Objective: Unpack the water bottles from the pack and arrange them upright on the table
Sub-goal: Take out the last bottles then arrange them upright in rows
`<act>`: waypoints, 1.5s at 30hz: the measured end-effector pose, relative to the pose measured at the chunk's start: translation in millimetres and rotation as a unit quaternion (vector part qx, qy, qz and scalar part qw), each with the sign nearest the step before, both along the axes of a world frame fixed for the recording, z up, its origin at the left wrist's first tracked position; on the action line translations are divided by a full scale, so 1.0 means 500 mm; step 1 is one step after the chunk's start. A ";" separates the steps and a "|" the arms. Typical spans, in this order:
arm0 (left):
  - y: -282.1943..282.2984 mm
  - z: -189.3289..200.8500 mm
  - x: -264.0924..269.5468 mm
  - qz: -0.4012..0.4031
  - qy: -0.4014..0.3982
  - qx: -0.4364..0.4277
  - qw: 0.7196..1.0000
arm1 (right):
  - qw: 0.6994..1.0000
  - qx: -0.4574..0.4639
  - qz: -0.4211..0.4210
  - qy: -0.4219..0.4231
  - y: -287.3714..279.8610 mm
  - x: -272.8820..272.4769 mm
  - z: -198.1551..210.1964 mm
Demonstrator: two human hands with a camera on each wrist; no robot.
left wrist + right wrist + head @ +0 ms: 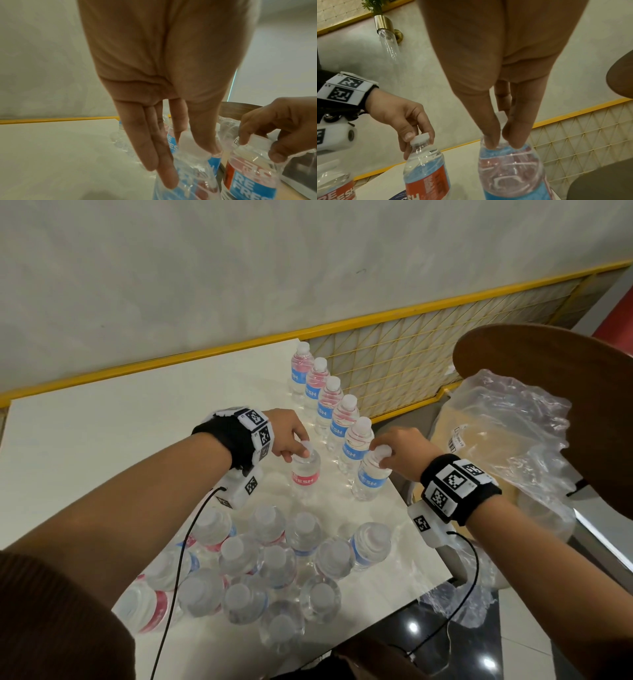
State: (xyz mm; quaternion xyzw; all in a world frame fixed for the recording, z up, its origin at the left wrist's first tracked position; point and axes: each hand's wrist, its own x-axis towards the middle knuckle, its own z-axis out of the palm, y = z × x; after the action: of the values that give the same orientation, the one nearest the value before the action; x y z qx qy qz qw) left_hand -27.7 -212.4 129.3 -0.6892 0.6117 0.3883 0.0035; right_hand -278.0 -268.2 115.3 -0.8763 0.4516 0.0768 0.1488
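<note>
A row of several upright water bottles (334, 405) runs along the right edge of the white table (102, 446). My right hand (380, 455) grips the cap and neck of a blue-labelled bottle (371, 477) at the near end of that row; the right wrist view shows the right hand (503, 143) pinching that blue-labelled bottle (511, 170). My left hand (296, 453) pinches the cap of an upright red-labelled bottle (306, 474) just left of the row. In the left wrist view, the left hand (188, 159) is on the cap. Several loose bottles (274, 559) crowd the table's near part.
Crumpled clear plastic wrap (513, 422) lies over a cardboard box (476, 446) to the right of the table. A brown rounded wooden seat back (565, 405) rises above it. A yellow-framed mesh panel (411, 354) and a pale wall stand behind the table.
</note>
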 end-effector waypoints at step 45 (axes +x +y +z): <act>-0.271 -0.045 0.120 0.105 -0.181 -0.164 0.964 | 0.941 0.251 0.158 0.163 0.144 0.042 0.066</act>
State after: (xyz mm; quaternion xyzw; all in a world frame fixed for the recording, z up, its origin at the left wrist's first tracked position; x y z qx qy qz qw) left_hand 32.6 -348.1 107.0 -0.7994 0.5804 0.1501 -0.0398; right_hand -257.0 -196.0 148.1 -0.8461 0.2916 0.3521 0.2739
